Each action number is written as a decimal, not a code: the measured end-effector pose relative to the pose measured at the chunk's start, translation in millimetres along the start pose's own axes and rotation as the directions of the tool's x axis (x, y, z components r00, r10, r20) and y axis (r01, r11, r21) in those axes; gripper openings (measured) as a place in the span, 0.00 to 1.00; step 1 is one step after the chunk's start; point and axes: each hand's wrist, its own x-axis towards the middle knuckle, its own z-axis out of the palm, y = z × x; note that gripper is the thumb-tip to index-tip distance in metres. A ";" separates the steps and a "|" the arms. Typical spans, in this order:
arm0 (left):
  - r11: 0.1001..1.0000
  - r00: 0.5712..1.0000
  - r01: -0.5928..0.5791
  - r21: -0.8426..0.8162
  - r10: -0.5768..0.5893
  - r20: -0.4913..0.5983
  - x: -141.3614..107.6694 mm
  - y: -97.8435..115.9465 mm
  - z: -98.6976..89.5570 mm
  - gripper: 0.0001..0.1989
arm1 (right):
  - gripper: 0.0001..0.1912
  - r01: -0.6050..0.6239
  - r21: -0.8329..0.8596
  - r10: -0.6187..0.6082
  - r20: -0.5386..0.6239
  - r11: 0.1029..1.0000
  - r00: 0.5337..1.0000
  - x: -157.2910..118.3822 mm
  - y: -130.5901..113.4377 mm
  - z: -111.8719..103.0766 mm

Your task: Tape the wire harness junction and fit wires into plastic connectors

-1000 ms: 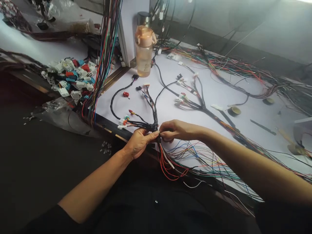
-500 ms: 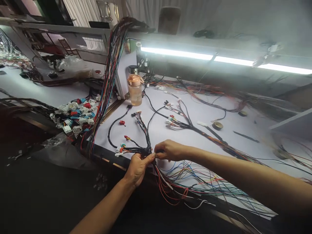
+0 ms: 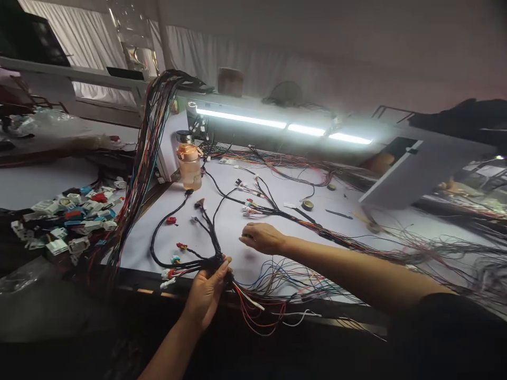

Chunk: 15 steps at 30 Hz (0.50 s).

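Note:
My left hand [image 3: 208, 293] is closed round the taped junction of a black wiring harness [image 3: 214, 240] at the table's front edge. Branches fan out from there, ending in white, teal, orange and red-yellow connectors; one long black sleeved branch curves up to a dark plug near the bottle. Below the hand, loose red, white and black wires hang off the edge. My right hand [image 3: 263, 237] is apart from the harness, above the white table to its right. Its fingers are curled together, and a small dark bit shows at them that I cannot make out.
A second harness [image 3: 293, 216] lies behind my right arm, near a tape roll [image 3: 307, 205]. A water bottle [image 3: 189, 168] stands at the back left. Wires [image 3: 148, 142] drape over the partition beside a connector pile [image 3: 75, 214]. Loose coloured wires [image 3: 281, 277] spread along the front edge.
My right hand has come away from the harness junction and now hovers apart from it. My left hand keeps its grip. The view has tilted up and turned right.

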 end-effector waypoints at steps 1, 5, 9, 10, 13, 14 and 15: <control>1.000 1.000 0.025 -0.017 -0.025 -0.001 0.8 2.2 0.2 0.16 | 0.18 -0.033 -0.014 0.033 -0.027 0.999 0.999 0.4 6.7 -6.2; 0.997 0.998 0.057 -0.051 -0.056 0.027 1.0 8.0 2.8 0.07 | 0.20 -0.266 -0.041 0.260 -0.112 0.963 0.959 12.0 60.4 -31.4; 1.000 0.999 -0.002 0.025 0.001 0.041 2.7 7.3 3.1 0.11 | 0.25 -0.456 -0.028 0.442 -0.204 0.889 0.874 37.8 121.3 -36.4; 0.998 0.999 -0.022 0.053 0.021 0.027 3.7 6.1 3.0 0.14 | 0.25 -0.465 -0.024 0.449 -0.220 0.885 0.866 44.7 132.3 -34.5; 0.990 0.998 -0.066 0.122 0.069 -0.016 6.0 1.5 3.9 0.21 | 0.22 -0.441 -0.004 0.428 -0.232 0.897 0.873 60.8 152.0 -27.4; 0.989 0.996 -0.076 0.128 0.080 -0.030 6.3 0.1 4.8 0.22 | 0.22 -0.425 0.006 0.414 -0.239 0.905 0.878 63.8 153.5 -25.2; 0.988 0.995 -0.085 0.128 0.091 -0.042 6.2 -1.0 5.9 0.22 | 0.21 -0.406 0.018 0.396 -0.257 0.914 0.881 65.1 151.9 -22.9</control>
